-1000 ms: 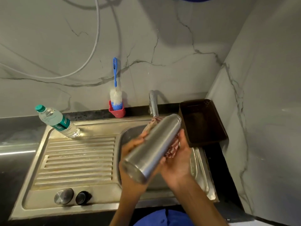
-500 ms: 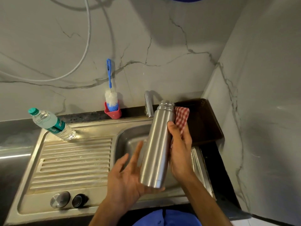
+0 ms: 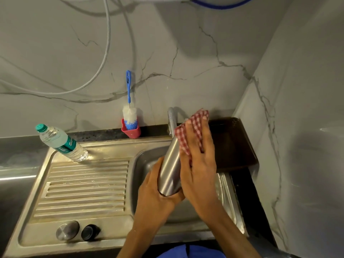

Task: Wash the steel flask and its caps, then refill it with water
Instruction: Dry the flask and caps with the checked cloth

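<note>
Since the earlier frame, the left hand [image 3: 158, 190] is now cupping the flask's [image 3: 170, 170] base, fingers curled around it, while the right hand [image 3: 199, 161] is pressing the cloth [image 3: 188, 135] flat against its upper side. Flask is tilting over the sink [image 3: 141, 159], mouth toward twelve o'clock, near the tap [image 3: 172, 120]. Both caps [image 3: 78, 229] are sitting at seven o'clock on the drainboard. Washing looks done and drying underway; capping and refilling are probably remaining.

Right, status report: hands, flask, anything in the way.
Left hand grips steel flask at its base. Right hand presses checked cloth against flask's upper part, over sink. Both caps on drainboard. Nothing obstructing.
</note>
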